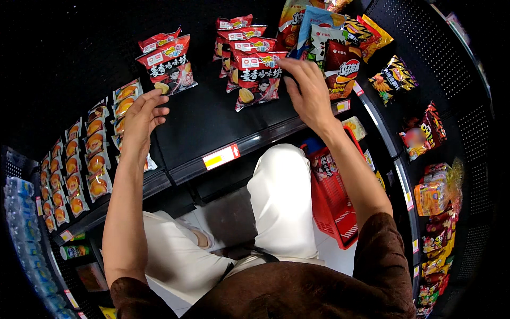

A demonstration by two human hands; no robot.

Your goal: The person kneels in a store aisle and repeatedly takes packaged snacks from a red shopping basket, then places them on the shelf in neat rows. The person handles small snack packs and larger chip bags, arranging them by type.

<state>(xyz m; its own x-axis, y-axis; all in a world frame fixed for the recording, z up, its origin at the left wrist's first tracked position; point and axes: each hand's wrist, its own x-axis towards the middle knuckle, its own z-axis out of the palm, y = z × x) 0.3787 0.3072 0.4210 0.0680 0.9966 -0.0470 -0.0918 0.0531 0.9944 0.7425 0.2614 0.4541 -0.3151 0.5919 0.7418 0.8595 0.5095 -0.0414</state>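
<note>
On the black shelf (212, 118), a front red snack bag (260, 81) stands upright before a row of matching bags. My right hand (308, 87) is at its upper right edge, fingers stretched out and thumb apart, not closed round it. Whether the fingertips touch the bag, I cannot tell. Farther left, another red snack bag (171, 66) leans slightly, with a like one behind it. Below its lower left side is my left hand (144, 114), fingers loosely bent and apart, holding nothing.
Rows of packaged round buns (95, 143) line the shelf's left. Assorted snack bags (344, 66) stand right of my right hand. Below the shelf edge sits a red basket (332, 207) beside my knee. A white price label (221, 157) is on the front edge; bottles (26, 239) stand far left.
</note>
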